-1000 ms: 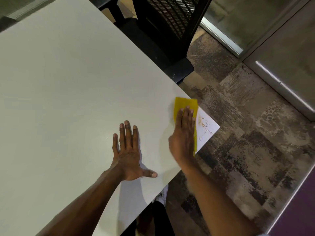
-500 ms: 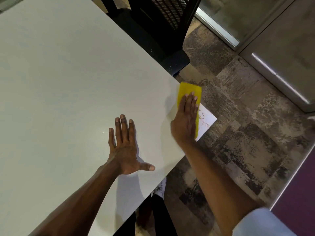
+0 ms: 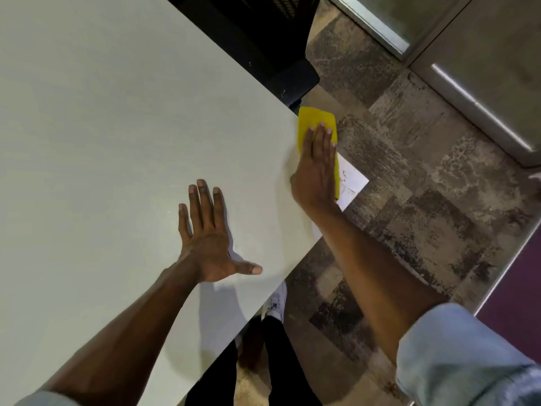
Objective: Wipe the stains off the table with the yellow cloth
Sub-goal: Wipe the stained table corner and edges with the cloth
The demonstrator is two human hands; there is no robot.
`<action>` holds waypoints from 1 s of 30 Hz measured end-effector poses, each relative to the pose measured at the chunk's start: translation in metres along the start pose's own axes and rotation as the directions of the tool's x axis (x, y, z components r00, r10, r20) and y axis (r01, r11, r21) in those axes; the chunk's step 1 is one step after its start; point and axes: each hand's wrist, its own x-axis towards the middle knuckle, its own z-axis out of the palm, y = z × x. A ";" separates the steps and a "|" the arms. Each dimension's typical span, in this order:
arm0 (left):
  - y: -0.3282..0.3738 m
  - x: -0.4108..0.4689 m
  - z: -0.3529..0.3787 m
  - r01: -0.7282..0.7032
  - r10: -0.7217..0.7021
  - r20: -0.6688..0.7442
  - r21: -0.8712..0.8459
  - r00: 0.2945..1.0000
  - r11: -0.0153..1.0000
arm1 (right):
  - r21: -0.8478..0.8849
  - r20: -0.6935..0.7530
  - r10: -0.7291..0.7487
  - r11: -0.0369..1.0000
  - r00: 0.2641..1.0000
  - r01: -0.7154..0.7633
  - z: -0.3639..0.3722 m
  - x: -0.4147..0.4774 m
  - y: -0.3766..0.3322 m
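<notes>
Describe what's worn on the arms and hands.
Both hands bare: left hand and right hand show no gloves, rings or watch. Forearms are bare; light blue denim-like sleeves are pushed up, the right sleeve plainly visible, the left sleeve barely visible at the frame's edge.

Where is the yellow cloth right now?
In the head view the yellow cloth lies at the table's right-hand corner, pressed flat under the right hand, just in front of the black chair.
</notes>
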 end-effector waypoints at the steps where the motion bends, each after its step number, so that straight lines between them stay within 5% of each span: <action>1: -0.001 -0.001 0.000 -0.001 0.001 0.004 -0.001 1.000 1.000 | 0.019 -0.007 -0.013 1.000 1.000 0.013 0.004 -0.009 -0.003; 8: 0.006 -0.006 -0.007 0.015 -0.015 0.039 -0.003 0.999 1.000 | -0.012 0.040 -0.232 0.973 0.972 0.232 0.031 -0.144 0.006; 16: 0.012 -0.008 -0.013 0.016 -0.017 0.078 0.010 0.997 1.000 | 0.019 0.009 -0.073 0.997 0.997 0.073 0.005 -0.045 0.023; 25: 0.007 -0.001 -0.003 0.019 -0.019 0.001 0.039 1.000 0.999 | 0.057 -0.005 -0.201 0.978 0.979 0.201 0.037 -0.160 0.017; 30: 0.004 -0.001 0.003 0.015 -0.015 0.001 0.043 1.000 0.999 | 0.005 0.008 -0.151 0.988 0.988 0.151 0.018 -0.100 0.036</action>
